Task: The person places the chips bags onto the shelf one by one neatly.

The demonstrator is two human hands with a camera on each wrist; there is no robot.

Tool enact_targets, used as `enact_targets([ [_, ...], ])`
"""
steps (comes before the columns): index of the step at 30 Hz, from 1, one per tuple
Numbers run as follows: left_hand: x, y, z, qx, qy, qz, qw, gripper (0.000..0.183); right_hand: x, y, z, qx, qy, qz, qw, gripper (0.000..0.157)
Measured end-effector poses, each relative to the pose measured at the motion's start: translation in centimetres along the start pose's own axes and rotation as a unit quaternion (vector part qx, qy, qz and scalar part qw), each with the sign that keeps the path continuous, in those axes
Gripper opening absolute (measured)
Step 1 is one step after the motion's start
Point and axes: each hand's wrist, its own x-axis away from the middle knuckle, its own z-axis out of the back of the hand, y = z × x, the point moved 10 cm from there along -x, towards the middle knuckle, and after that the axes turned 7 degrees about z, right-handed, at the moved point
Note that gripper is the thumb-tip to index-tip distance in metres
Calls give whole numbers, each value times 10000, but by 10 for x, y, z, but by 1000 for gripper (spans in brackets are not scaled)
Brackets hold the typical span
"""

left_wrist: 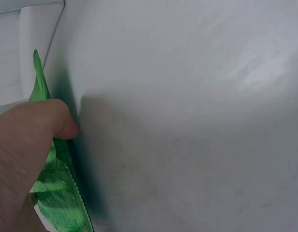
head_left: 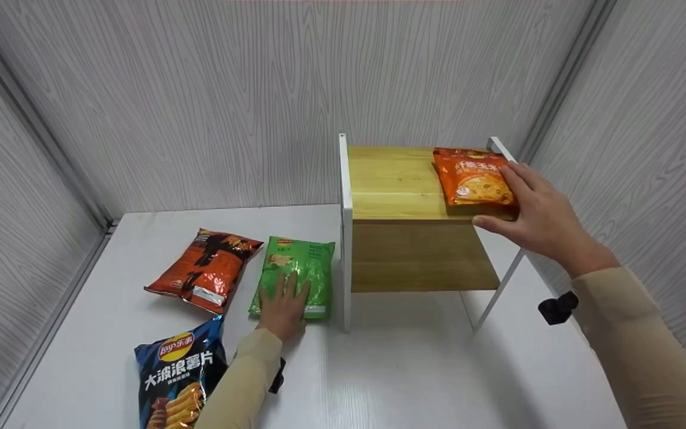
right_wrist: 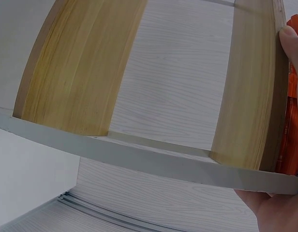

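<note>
On the white table, my left hand (head_left: 283,308) rests on the lower half of a green bag of chips (head_left: 314,262), its fingers spread. In the left wrist view the thumb bends at the edge of that green bag (left_wrist: 62,198). My right hand (head_left: 539,217) is up at the top of a small wooden shelf (head_left: 393,176). Its extended fingers touch the right side of an orange bag of chips (head_left: 475,179) lying there, and the thumb is at the shelf's front edge. The right wrist view catches only a strip of the orange bag (right_wrist: 290,130).
Left of the green bag lies a red-orange chip bag (head_left: 212,268). A dark blue chip bag (head_left: 170,369) is nearer, partly behind the left sleeve (head_left: 242,381). White side frames (head_left: 346,238) hold the shelf's two wooden boards. Grey wood-grain walls (head_left: 230,107) enclose the table.
</note>
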Motion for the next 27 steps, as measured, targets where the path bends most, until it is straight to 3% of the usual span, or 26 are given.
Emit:
enact_targets([
  [7, 2, 0, -12, 22, -42, 254, 9997, 73, 1, 0, 0, 29, -45, -47, 10000, 101],
  [17, 7, -2, -12, 319, 501, 356, 9976, 54, -2, -3, -3, -34, -99, -39, 9999, 102],
  [22, 10, -2, -9, 763, 549, 459, 9945, 52, -3, -4, -3, -45, -66, -27, 10000, 101],
  [27, 12, -8, -4, 1516, 532, 599, 9852, 49, -4, -4, -3, -75, -77, -42, 9999, 101],
])
